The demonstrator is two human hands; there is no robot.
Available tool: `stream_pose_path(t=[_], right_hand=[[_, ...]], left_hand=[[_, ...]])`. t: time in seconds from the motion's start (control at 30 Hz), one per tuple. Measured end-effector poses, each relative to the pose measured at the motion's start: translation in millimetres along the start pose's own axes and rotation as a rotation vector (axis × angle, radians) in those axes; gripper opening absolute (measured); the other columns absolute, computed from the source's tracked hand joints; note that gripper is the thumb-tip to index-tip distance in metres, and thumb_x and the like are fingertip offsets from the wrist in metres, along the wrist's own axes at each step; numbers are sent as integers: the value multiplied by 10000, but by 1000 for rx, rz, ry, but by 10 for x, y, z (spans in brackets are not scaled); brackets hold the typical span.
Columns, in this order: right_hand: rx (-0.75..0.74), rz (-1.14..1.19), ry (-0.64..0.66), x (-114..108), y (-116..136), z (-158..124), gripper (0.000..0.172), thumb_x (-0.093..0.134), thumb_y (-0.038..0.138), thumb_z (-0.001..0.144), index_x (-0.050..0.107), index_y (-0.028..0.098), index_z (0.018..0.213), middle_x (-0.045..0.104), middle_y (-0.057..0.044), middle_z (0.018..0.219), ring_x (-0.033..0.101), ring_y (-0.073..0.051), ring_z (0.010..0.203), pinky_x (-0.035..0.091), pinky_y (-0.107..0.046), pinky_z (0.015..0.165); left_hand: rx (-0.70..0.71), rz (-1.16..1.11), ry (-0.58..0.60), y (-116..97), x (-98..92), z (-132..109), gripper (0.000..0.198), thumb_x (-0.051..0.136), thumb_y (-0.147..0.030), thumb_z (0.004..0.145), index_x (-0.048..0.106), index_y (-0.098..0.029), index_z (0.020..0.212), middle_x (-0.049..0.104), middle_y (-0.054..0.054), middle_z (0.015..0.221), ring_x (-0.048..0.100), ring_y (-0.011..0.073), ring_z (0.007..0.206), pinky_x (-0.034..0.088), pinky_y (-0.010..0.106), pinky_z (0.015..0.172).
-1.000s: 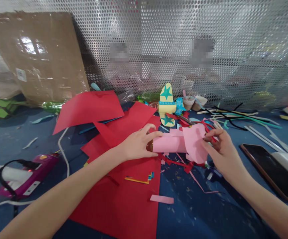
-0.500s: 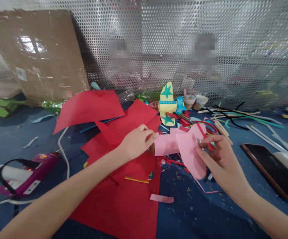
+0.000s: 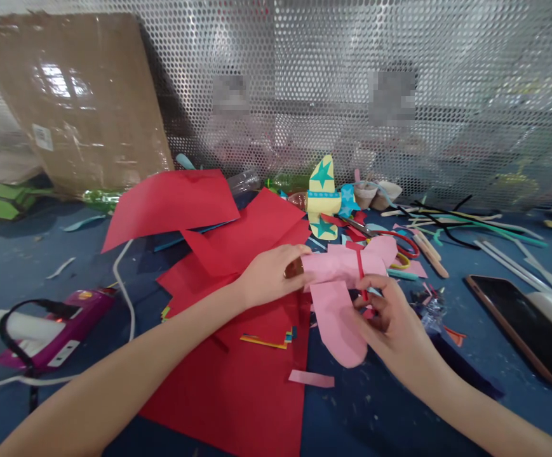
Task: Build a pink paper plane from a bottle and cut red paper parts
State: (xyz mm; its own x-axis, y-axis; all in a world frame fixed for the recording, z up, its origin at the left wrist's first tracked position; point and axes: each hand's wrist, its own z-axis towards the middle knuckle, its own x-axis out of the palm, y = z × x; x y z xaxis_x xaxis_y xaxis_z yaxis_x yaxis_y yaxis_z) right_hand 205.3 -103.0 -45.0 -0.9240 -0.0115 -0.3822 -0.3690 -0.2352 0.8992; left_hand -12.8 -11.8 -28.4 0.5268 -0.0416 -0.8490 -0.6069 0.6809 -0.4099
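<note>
A pink paper tube [image 3: 347,263] with a rounded pink wing flap [image 3: 337,320] is held above the blue table [image 3: 399,406]. My left hand [image 3: 270,276] is closed round the tube's left end, where a brown cap shows. My right hand [image 3: 392,320] is closed at the flap's base, pinching a thin red paper strip [image 3: 360,266] that crosses over the tube. Red paper sheets [image 3: 237,374] lie under my left forearm.
A yellow paper plane with teal stars [image 3: 322,197] stands behind. Red-handled scissors [image 3: 397,241], sticks and pipe cleaners [image 3: 457,222] lie at the right, a phone [image 3: 518,324] further right. A pink glue gun [image 3: 51,336] with cable sits left. Cardboard [image 3: 80,95] leans on the perforated metal wall.
The pink flap has swung down and left, toward me. My right hand followed it in under the tube, and the red strip now lies across the tube. My left hand kept its grip.
</note>
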Motion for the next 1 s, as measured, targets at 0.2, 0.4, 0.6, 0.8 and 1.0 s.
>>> stream_pose_path(t=[0.2,0.4,0.6,0.8,1.0], right_hand=[[40,-3,3,35,17,-9,264,575,343,851,404,261,1034,502,-41,966,578,-137,705,496,-235,501],[22,26,-22,100,5,11,231,567,342,849,415,263,1003,482,-39,987,579,-140,742,533,-234,536],[6,-5,-35,103,-65,17,215,567,320,856,422,265,1006,458,-44,1043,571,-132,759,548,-246,587],[1,27,-22,98,-79,6,212,553,334,868,416,255,1010,452,-52,1048,558,-132,763,542,-238,576],[9,-7,0,93,-37,-2,201,548,334,882,433,252,1024,448,-62,1058,568,-144,768,559,-262,601]], left_hand=[[-85,-78,-13,-5,1,25,423,340,-500,955,574,-187,1115,700,65,1006,653,201,858,507,319,766],[-70,-33,-56,-15,47,15,497,302,-530,956,595,-165,1126,690,98,1082,650,226,963,508,354,856],[8,16,-24,57,31,-1,579,511,-599,831,561,-151,1194,669,126,1146,639,274,1016,517,404,870],[1,26,3,55,31,-11,649,600,-583,773,506,-173,1267,628,140,1243,608,299,1109,510,439,909],[-17,24,27,38,41,-12,674,627,-557,763,468,-186,1303,594,133,1296,576,307,1165,493,459,946]])
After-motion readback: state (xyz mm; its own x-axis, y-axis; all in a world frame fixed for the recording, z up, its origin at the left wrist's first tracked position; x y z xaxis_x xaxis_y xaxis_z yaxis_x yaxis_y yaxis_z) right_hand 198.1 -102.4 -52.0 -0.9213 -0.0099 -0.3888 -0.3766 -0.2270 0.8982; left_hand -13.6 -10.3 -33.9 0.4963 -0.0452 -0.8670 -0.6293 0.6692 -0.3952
